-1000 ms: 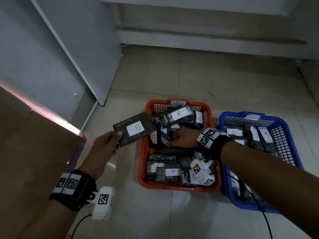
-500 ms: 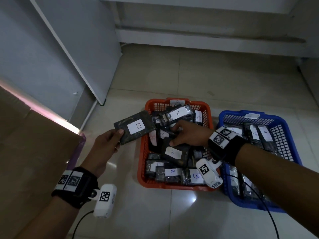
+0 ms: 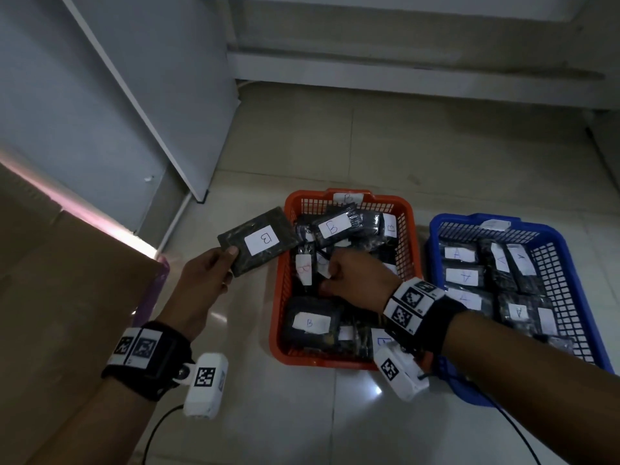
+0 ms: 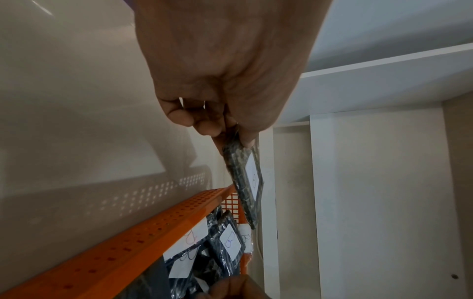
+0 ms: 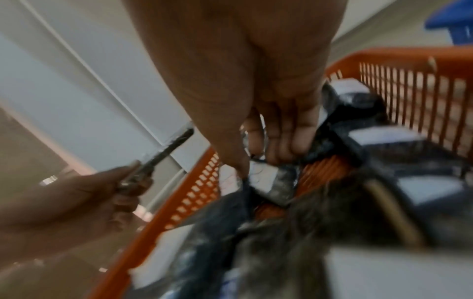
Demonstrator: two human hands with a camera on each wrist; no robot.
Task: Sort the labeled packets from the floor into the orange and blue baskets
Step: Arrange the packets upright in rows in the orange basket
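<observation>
My left hand (image 3: 214,266) pinches one corner of a dark packet with a white B label (image 3: 260,241). It holds the packet in the air just left of the orange basket (image 3: 280,297). In the left wrist view the packet (image 4: 240,178) hangs edge-on from the thumb and fingers above the basket's rim (image 4: 128,242). My right hand (image 3: 335,273) is inside the orange basket among several B packets. Its thumb and curled fingers pinch a white-labelled packet (image 5: 274,182) there, though that view is blurred. The blue basket (image 3: 469,218) to the right holds several A packets (image 3: 464,275).
A cardboard box (image 3: 67,280) stands close on the left. A white cabinet panel (image 3: 151,95) rises behind it, and a wall base runs across the back. Pale floor tiles (image 3: 369,146) lie beyond the baskets. Cables trail from both wrist cameras.
My right wrist has drawn back toward me inside the orange basket, and the packets under it have shifted. My left hand keeps its B packet almost still.
</observation>
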